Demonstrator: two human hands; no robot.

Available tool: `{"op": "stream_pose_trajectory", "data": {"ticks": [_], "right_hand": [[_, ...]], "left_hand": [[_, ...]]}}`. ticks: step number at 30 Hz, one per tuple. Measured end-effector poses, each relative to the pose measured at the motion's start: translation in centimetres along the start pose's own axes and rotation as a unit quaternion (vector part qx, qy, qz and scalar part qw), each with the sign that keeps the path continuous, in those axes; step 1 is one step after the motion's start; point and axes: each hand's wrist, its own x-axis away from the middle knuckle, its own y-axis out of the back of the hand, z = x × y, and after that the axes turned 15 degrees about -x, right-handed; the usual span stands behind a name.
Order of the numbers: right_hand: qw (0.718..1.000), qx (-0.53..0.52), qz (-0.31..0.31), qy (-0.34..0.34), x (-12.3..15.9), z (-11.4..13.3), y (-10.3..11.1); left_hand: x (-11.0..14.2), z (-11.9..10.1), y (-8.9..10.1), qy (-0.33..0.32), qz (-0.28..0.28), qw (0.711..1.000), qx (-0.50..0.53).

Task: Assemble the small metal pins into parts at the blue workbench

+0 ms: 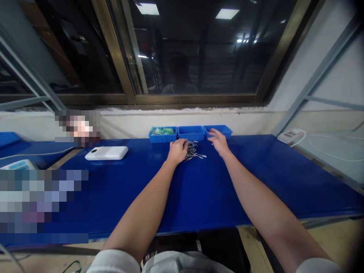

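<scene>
A small heap of thin metal pins (194, 151) lies on the blue table mat (199, 189) in front of three small blue bins. My left hand (178, 150) rests at the heap's left edge with its fingers curled onto the pins. My right hand (218, 140) hovers just right of the heap, fingers spread, close to the right bin (223, 129). The left bin (162, 134) holds green parts; the middle bin (191, 132) sits between them.
A white flat device (106, 152) lies on the mat to the left. A white power strip (291, 135) with its cable sits at the right on the grey bench. A window wall runs behind the bins.
</scene>
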Motion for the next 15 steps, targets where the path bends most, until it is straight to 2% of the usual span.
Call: {"op": "stream_pose_trajectory", "data": {"ticks": [4,9,12,15], "right_hand": [[0.988,0.131,0.07,0.053,0.9,-0.1,-0.8],[0.93,0.29,0.216,0.065,2.3,1.1,-1.6],[0.906,0.334,0.255,0.055,2.5,1.6,-1.6],[0.893,0.353,0.275,0.043,2.4,1.5,-1.4]], "left_hand": [[0.1,0.0,0.0,0.008,0.001,1.0,-0.021],[0.1,0.0,0.0,0.004,0.008,0.999,-0.032],[0.1,-0.1,0.0,0.001,0.006,1.0,-0.029],[0.2,-0.2,0.0,-0.005,0.007,1.0,-0.023]]}}
